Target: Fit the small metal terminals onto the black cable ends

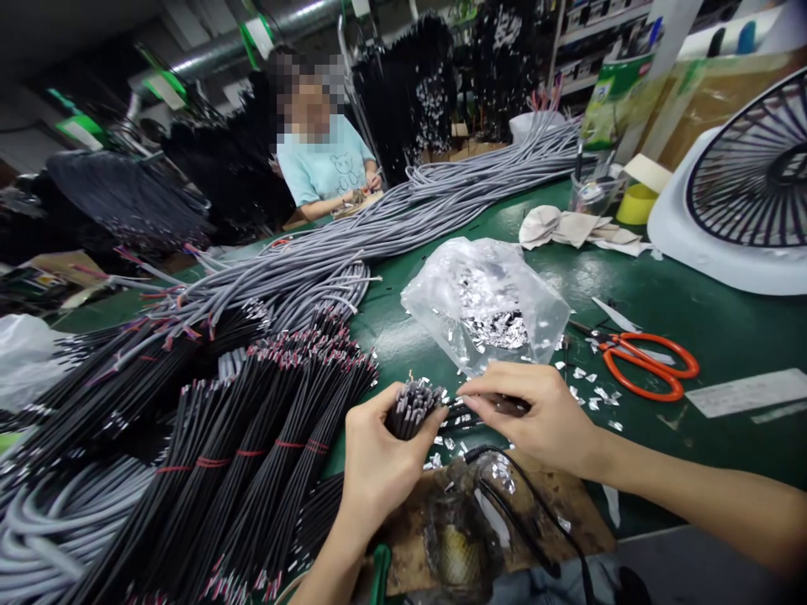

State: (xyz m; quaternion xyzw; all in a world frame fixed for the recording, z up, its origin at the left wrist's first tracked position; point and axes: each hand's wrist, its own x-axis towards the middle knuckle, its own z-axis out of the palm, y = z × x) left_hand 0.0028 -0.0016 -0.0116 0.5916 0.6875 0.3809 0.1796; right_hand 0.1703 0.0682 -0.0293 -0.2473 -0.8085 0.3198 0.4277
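Below the clear plastic bag (435, 290), at the near edge of the green bench (712, 336), lies a worn wooden board (561, 496) with a grimy metal fixture (463, 555) on it and a black cord (564, 533) looping across. Just beyond the board and still nearer than the bag, the left hand (382, 449) grips a bundle of thin wires (413, 407), grey ends upward. Beside the bundle, the right hand (539, 412) has its fingers curled and thumb and forefinger close together; I cannot tell what they pinch. Silver scraps (593, 395) litter the bench below and right of the bag, which holds many more.

Left of the bag, black wire bundles (227, 496) tied with red bands lie in a row. Right of it are orange-handled scissors (649, 365), then a white fan (672, 231). Behind the bag, pale cloths (567, 228) lie crumpled and long grey cables (391, 223) stretch across the bench. Farther back, a person in a light blue shirt (328, 172) works before racks of dark hanging cables (403, 84), and a silver duct (252, 46) crosses the dim room.
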